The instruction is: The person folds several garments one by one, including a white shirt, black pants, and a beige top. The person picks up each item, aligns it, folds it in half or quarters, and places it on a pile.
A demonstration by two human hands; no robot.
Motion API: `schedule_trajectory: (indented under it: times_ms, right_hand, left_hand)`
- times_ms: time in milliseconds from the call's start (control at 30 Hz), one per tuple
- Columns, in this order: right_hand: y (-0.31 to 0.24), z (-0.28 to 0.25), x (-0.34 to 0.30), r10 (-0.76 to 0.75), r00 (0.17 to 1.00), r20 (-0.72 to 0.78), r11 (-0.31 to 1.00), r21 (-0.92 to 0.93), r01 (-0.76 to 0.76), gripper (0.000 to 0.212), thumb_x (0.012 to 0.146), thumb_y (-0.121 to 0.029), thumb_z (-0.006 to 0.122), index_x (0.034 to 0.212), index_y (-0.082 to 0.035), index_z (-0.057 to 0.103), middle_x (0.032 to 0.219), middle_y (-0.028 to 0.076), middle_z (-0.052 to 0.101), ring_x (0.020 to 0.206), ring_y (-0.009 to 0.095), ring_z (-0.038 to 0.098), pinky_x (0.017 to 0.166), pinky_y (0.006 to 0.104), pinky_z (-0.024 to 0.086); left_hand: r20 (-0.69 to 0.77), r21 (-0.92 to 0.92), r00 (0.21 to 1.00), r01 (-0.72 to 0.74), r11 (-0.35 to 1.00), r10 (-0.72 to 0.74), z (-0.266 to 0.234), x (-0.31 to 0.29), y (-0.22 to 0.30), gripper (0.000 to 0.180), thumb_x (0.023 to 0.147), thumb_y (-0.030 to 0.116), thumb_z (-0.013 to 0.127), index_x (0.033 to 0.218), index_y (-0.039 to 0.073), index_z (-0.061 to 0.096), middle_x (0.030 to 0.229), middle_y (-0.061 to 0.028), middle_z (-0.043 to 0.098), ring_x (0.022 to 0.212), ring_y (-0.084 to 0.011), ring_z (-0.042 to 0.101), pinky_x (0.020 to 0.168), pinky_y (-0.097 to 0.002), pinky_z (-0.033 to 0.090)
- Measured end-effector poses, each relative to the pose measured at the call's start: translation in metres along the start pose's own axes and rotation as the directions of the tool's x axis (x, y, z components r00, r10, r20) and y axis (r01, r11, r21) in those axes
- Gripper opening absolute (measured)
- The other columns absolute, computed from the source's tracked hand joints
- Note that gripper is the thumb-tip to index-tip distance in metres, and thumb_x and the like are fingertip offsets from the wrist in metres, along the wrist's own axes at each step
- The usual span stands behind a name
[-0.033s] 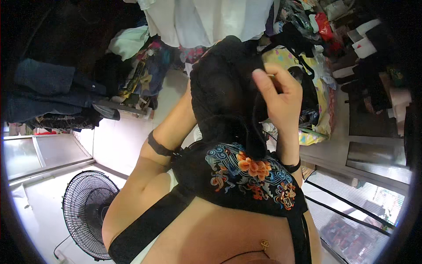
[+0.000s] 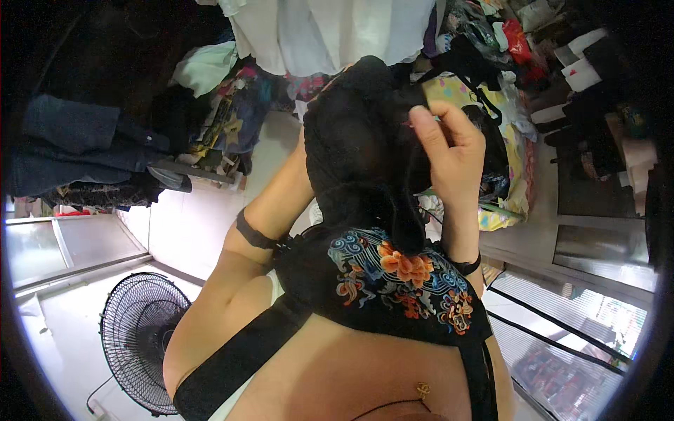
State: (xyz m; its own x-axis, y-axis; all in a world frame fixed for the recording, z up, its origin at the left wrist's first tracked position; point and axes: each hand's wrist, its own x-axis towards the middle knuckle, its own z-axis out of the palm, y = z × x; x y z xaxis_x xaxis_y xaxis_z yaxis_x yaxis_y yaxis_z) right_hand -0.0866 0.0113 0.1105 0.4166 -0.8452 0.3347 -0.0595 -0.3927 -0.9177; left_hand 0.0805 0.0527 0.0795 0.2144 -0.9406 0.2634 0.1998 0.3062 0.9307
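A black bra (image 2: 354,140) with lacy, cup-shaped panels hangs upright in front of my chest. My left hand (image 2: 303,165) reaches behind its left side; the fingers are hidden by the fabric, with only the wrist edge and forearm showing. At the right edge of the bra, my right hand (image 2: 455,151) is closed, thumb and fingertips pinching the dark fabric. Lower down, the bra's bottom end hangs against the black embroidered top (image 2: 407,281) that I wear.
White cloth (image 2: 330,35) hangs at the far side. Dark jeans (image 2: 77,133) lie at the left, above a black fan (image 2: 144,337). A yellow patterned cloth (image 2: 516,196) with piled black garments sits beyond my right hand. Shelves of folded clothes (image 2: 590,133) stand at the right.
My right hand has shifted very slightly to the right, still pinching the bra's edge. My left arm stays where it was.
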Motion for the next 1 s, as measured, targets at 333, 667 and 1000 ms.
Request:
schedule_trajectory:
  times_ms: [333, 667, 1000]
  right_hand:
    - [0.001, -0.006, 0.002, 0.005, 0.993, -0.116, 0.965, 0.261, 0.026, 0.023, 0.100, -0.022, 0.056, 0.093, -0.002, 0.064, 0.083, 0.001, 0.066, 0.079, 0.008, 0.057, 0.075, 0.0220, 0.044]
    - [0.025, -0.079, -0.003, -0.142, 0.974, -0.176, 0.573, 0.788, 0.226, 0.038, 0.099, -0.036, 0.057, 0.123, -0.006, 0.053, 0.100, 0.002, 0.050, 0.089, 0.015, 0.058, 0.088, 0.0305, 0.051]
    - [0.001, -0.093, -0.012, -0.125, 0.983, -0.133, 0.990, 0.047, 0.132, 0.061, 0.064, -0.006, 0.067, 0.125, -0.005, 0.058, 0.101, 0.003, 0.054, 0.101, 0.014, 0.052, 0.098, 0.0268, 0.036]
  left_hand:
    - [0.200, 0.508, 0.960, -0.274, 0.817, 0.197, -0.018, 0.012, -0.030, 0.044, 0.079, 0.002, 0.065, 0.122, -0.001, 0.057, 0.114, -0.0108, 0.063, 0.101, -0.0191, 0.060, 0.088, -0.0284, 0.050]
    - [0.329, 0.850, 0.937, -0.348, 0.395, 0.117, -0.054, -0.002, -0.062, 0.053, 0.093, 0.017, 0.061, 0.142, 0.008, 0.046, 0.143, -0.0147, 0.047, 0.131, -0.0299, 0.046, 0.113, -0.0402, 0.036]
    - [0.359, 0.820, 0.920, -0.390, 0.419, 0.154, -0.056, 0.010, -0.055, 0.054, 0.090, 0.018, 0.064, 0.141, 0.008, 0.047, 0.144, -0.0160, 0.047, 0.128, -0.0293, 0.050, 0.109, -0.0413, 0.041]
